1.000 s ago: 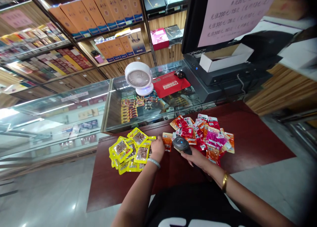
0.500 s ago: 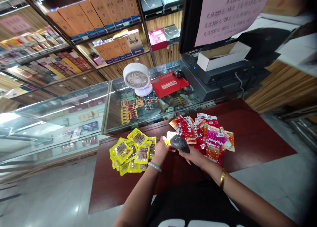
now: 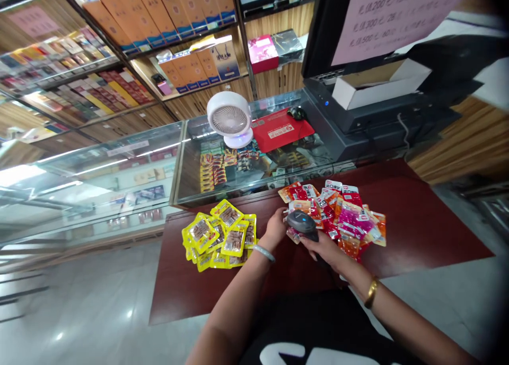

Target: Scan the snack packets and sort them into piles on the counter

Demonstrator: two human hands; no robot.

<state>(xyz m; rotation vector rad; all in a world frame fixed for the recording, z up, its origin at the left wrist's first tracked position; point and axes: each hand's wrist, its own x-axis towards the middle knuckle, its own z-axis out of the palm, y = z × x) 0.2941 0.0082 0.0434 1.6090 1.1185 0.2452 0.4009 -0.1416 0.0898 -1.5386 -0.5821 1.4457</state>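
Note:
My right hand (image 3: 324, 249) is closed around the handle of a dark grey barcode scanner (image 3: 301, 222), whose head shows a small blue light. The scanner's head hangs over a snack packet (image 3: 293, 235), mostly hidden beneath it. Just left of the scanner, my left hand (image 3: 277, 225) has its fingers curled at the packet's edge; the fingertips are partly hidden. To the right spreads a loose pile of red, orange and pink snack packets (image 3: 352, 219). Left of my left hand lies a heap of yellow snack packets (image 3: 234, 239) with clear windows.
Both piles lie on a dark red tabletop (image 3: 191, 296). Behind it stand a glass display counter (image 3: 183, 166), a white fan (image 3: 229, 118), a red mat (image 3: 282, 133) and a computer mouse (image 3: 296, 113). An open white box (image 3: 377, 92) sits below a monitor at the right.
The view has shifted, so the scene sits further right and slightly higher. The scanner's bright light on the packet is gone, and a blue light shows on its head.

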